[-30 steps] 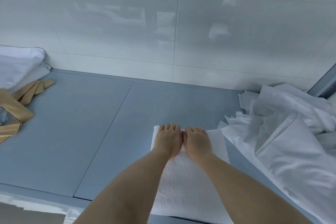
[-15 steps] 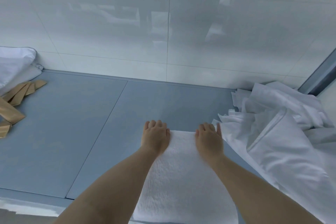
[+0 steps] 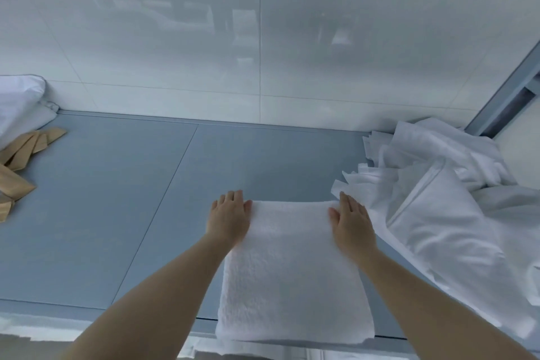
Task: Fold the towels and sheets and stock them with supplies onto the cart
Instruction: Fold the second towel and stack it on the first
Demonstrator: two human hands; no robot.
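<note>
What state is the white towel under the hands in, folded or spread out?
Folded. The towel lies as a thick, neat rectangle on the table, left hand and right hand flat at its far corners.

Left hand (image 3: 230, 221): bare, no ring or glove.
Right hand (image 3: 352, 223): bare, no ring or glove.
Forearms: both uncovered up to the frame's lower edge, no sleeve, watch or band showing.

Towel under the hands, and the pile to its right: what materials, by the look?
Towel: white terry, probably cotton; nubbly looped pile, thick soft edges, matte. Pile: smooth thin woven sheeting, likely cotton or a blend; sharp creases, flat hems, slight sheen. Fibre itself can't be confirmed.
</note>
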